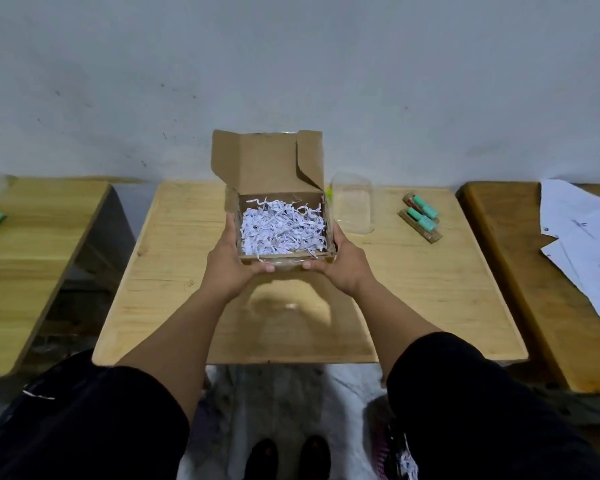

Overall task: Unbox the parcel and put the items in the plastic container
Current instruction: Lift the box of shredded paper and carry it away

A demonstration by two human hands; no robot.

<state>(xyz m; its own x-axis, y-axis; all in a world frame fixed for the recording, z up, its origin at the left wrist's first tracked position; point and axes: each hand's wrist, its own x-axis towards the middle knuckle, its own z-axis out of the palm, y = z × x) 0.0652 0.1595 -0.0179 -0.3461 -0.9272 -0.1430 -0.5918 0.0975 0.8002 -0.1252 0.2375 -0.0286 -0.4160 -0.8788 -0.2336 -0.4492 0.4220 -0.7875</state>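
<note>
we've got the parcel [281,216] clamped between left hand [231,263] and right hand [343,263], off the counter [194,306] | risk: tilt spills shredded paper [283,226] | plastic container [354,202] just past right hand

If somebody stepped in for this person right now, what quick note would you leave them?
Left hand and right hand both grip the cardboard box, held above the table.
The lid is open; only shredded paper shows inside.
The clear plastic container stands just right of the box, apparently empty.
Two green-capped items lie further right on the table.
Done: parcel opened.
Left: check the shreds for more items, then put the items in the container.
</note>
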